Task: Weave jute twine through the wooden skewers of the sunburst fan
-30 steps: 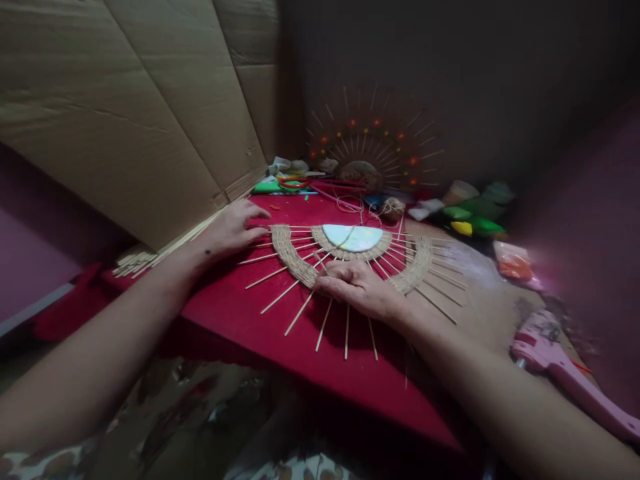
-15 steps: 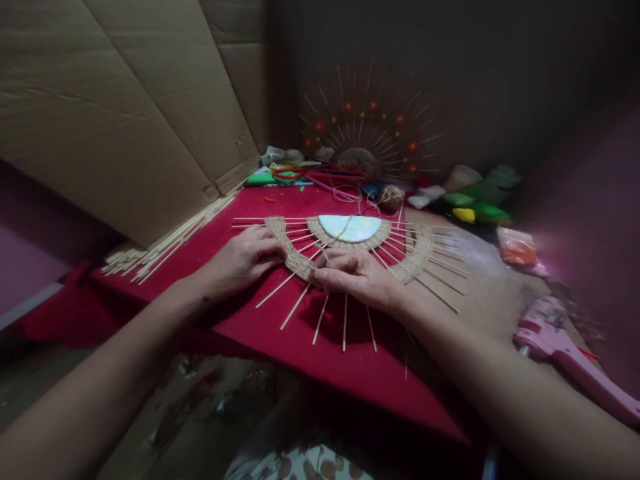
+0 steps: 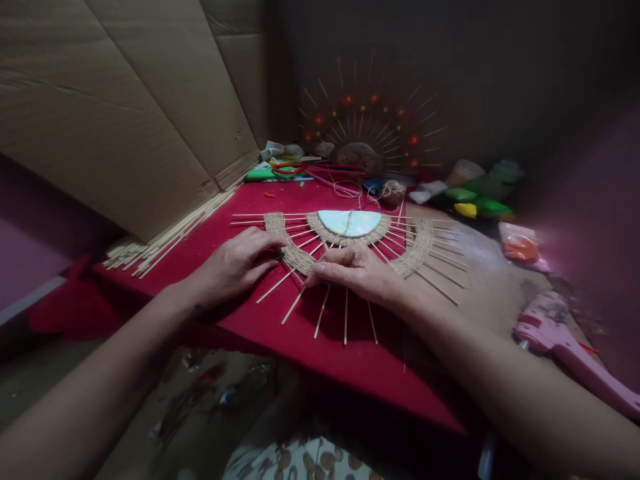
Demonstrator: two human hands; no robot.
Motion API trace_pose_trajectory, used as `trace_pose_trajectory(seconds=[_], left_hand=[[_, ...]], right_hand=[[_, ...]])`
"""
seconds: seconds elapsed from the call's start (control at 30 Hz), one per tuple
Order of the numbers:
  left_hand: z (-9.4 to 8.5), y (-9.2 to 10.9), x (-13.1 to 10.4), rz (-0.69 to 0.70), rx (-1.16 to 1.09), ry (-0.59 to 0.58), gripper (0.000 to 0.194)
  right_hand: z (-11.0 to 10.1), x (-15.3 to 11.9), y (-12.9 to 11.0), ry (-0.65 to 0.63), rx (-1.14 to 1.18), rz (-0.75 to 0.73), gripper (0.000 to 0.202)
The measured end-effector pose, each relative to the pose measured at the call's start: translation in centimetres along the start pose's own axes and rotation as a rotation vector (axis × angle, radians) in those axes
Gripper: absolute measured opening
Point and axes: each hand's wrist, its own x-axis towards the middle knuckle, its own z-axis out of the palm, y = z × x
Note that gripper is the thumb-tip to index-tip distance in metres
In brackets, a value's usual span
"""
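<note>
A half-round woven fan (image 3: 300, 257) lies on the red cloth, with thin sticks spreading out from its pale half-disc centre (image 3: 350, 223). Twine is woven across the sticks in an inner and an outer band. My left hand (image 3: 240, 267) is closed at the outer band's left part, thumb and fingertips on its edge. At the lower middle of that band, my right hand (image 3: 357, 272) pinches the working twine (image 3: 326, 248) among the sticks; the fingers hide part of the weave there.
Loose sticks (image 3: 175, 230) lie along a cardboard panel (image 3: 125, 127) at left. A finished flowered fan (image 3: 360, 127) leans at the back. Scissors (image 3: 287, 168), a twine ball (image 3: 393, 192) and coloured packets (image 3: 480, 207) line the rear. A pink glue gun (image 3: 555, 333) rests at right.
My right fingers have shifted slightly down and left along the outer band, now below its edge. My left hand stays at the band's left side. The view has tilted a little.
</note>
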Motion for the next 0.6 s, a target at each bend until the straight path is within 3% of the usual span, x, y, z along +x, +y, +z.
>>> trace_pose_trajectory(seconds=[0.2, 0.47, 0.6], left_hand=[[-0.41, 0.52, -0.28, -0.039, -0.024, -0.036, 0.028], [-0.36, 0.70, -0.41, 0.070, 0.111, -0.088, 0.029], [-0.04, 0.98, -0.09, 0.093, 0.108, -0.053, 0.028]], right_hand=[[0.13, -0.05, -0.51, -0.021, -0.041, -0.004, 0.037], [0.64, -0.12, -0.96, -0.058, 0.048, -0.014, 0.039], [0.84, -0.11, -1.01, -0.049, 0.116, 0.006, 0.040]])
